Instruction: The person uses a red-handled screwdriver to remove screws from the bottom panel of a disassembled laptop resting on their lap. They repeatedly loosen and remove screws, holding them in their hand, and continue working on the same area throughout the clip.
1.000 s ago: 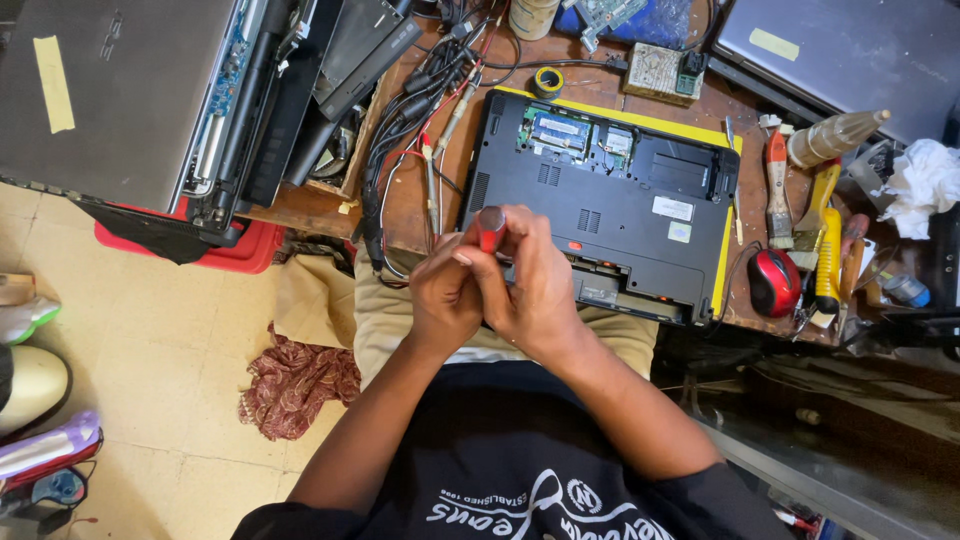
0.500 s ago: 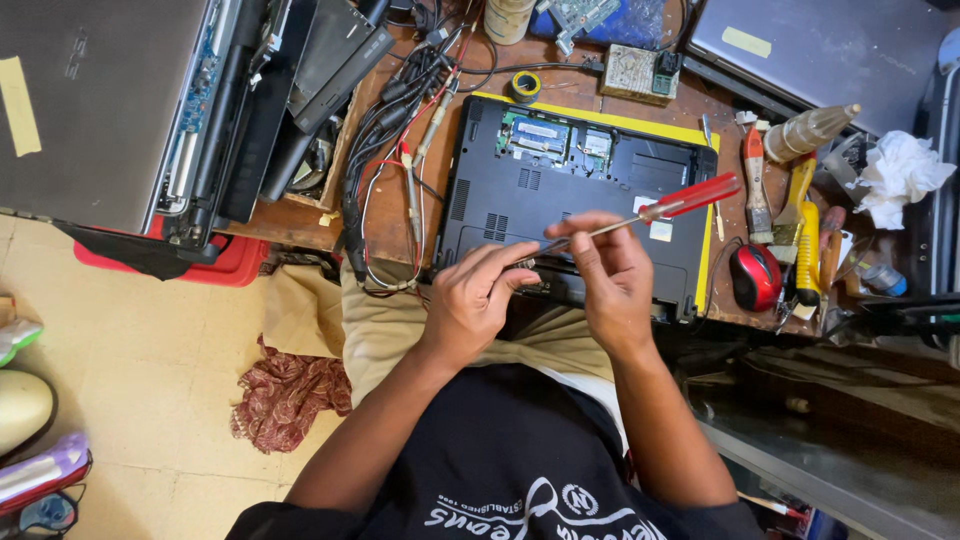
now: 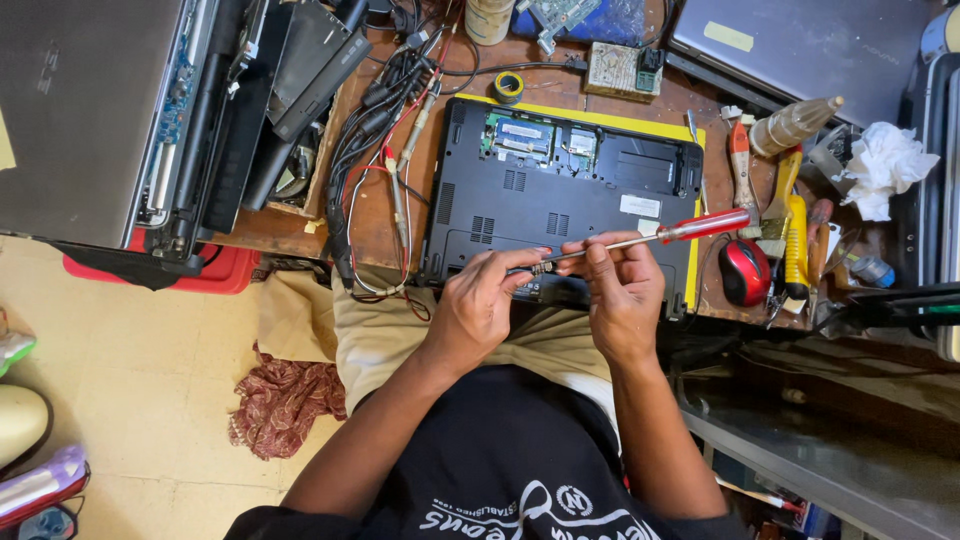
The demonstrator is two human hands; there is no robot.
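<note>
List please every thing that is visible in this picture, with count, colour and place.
laptop base: one, black, bottom side up on the desk centre
screwdriver: one, red handle, held across the base
computer mouse: one, red and black, right of the base
tape roll: one, yellow and black, above the base
cables: a bundle, black and red, left of the base
cloth: one, dark red, on the floor
left hand: at the screwdriver tip
right hand: on the shaft
</note>
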